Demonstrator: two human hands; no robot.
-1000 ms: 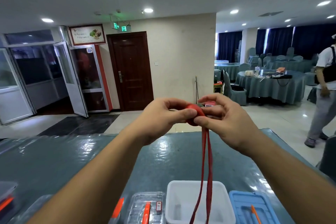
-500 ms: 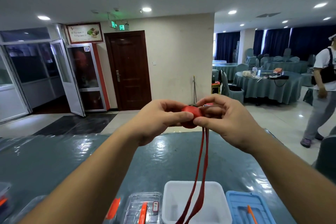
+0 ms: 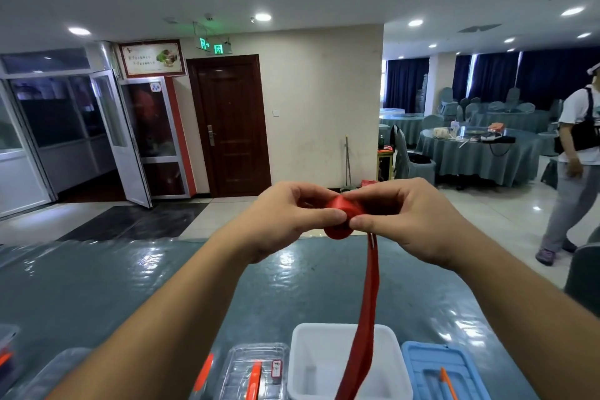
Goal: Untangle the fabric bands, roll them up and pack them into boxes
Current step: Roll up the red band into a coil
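A wide dining hall seen from a head-worn camera, looking forward and slightly down. Nearest is a table (image 3: pixel 97 295) covered in teal cloth under glossy clear plastic, which fills the lower half of the view. Beyond it are a dark wooden door (image 3: pixel 231 127), glass doors standing open on the left, and on the right round tables with teal cloths, where another person (image 3: pixel 574 169) is walking.

Two bare forearms reach out from the bottom corners and meet at the centre, raised above the table. The height seems deliberate — it lets the loose part of the band hang free and straight, so it can feed into the roll without snagging.

Along the near table edge sit the boxes: a white open tub (image 3: pixel 308 364) in the middle, a clear plastic box (image 3: pixel 256 367) to its left holding small orange pieces, and a blue lid or tray (image 3: pixel 431 370) to its right. They are probably kept close so a finished roll can go straight in.

The red fabric band (image 3: pixel 368 318) hangs down from the hands as a doubled strip, passing in front of the white tub and out of view below.

Its upper end is wound into a small tight roll (image 3: pixel 341 216), held in the air between the hands. The left hand (image 3: pixel 285 221) pinches the roll with thumb and curled fingers; the right hand (image 3: pixel 412 217) pinches it from the other side, thumb tip meeting the left thumb — apparently so the coil cannot spring loose while winding. Much of the band is not yet rolled.
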